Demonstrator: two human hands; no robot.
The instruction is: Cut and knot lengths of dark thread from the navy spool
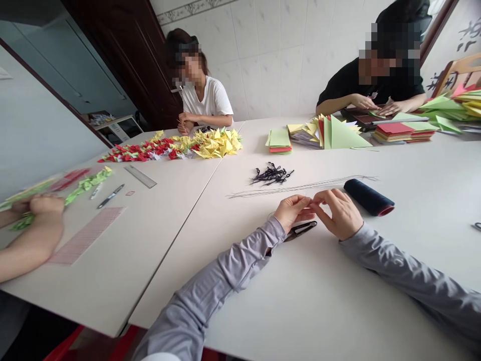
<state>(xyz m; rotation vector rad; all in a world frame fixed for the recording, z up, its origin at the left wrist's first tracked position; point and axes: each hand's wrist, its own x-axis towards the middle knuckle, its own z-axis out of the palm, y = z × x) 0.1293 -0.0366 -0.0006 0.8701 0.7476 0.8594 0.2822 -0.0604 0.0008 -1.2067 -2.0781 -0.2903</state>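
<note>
My left hand (295,210) and my right hand (340,213) meet fingertip to fingertip above the table, both pinched closed on a fine thread, most of which the fingers hide. Black thread snips (303,229) lie on the table below my left hand. To the right of my right hand, a cone of dark thread (368,197) rests on its side. Long cut strands of thread (259,192) stretch across the table just beyond my hands. Farther back is a small heap of black knotted thread pieces (272,174).
Folded red and yellow paper pieces (216,144) are piled at the back left. Stacks of coloured paper (404,133) stand at the back right. Two people sit opposite; another person's arms (41,220) rest at left, near a ruler (141,176) and pen (110,196).
</note>
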